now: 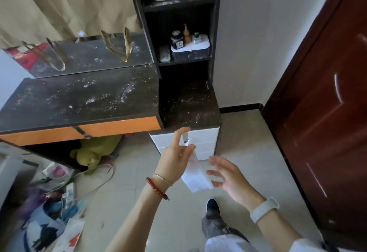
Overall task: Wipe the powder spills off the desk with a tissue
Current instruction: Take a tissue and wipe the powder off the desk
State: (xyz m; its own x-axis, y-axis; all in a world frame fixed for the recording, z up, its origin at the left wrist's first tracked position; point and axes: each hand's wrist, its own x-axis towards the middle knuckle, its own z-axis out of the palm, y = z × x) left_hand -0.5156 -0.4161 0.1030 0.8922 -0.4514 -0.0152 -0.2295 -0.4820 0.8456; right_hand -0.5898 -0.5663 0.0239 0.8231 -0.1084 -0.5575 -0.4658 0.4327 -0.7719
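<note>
Here, left hand (174, 157) fingers pinch the tissue (195, 178); right hand (228, 176) fingers spread beside it, near the powder-strewn bench (79, 101).

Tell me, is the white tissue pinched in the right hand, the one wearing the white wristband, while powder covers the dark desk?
Not quite. The head view shows the white tissue pinched in the left hand, with the red bead bracelet; the right hand is open beside it. Powder does cover the dark desk.

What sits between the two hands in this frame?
In the head view, a white tissue hangs between them. The left hand pinches its upper end; the open right hand is beside its lower part. Contact there cannot be told.
</note>
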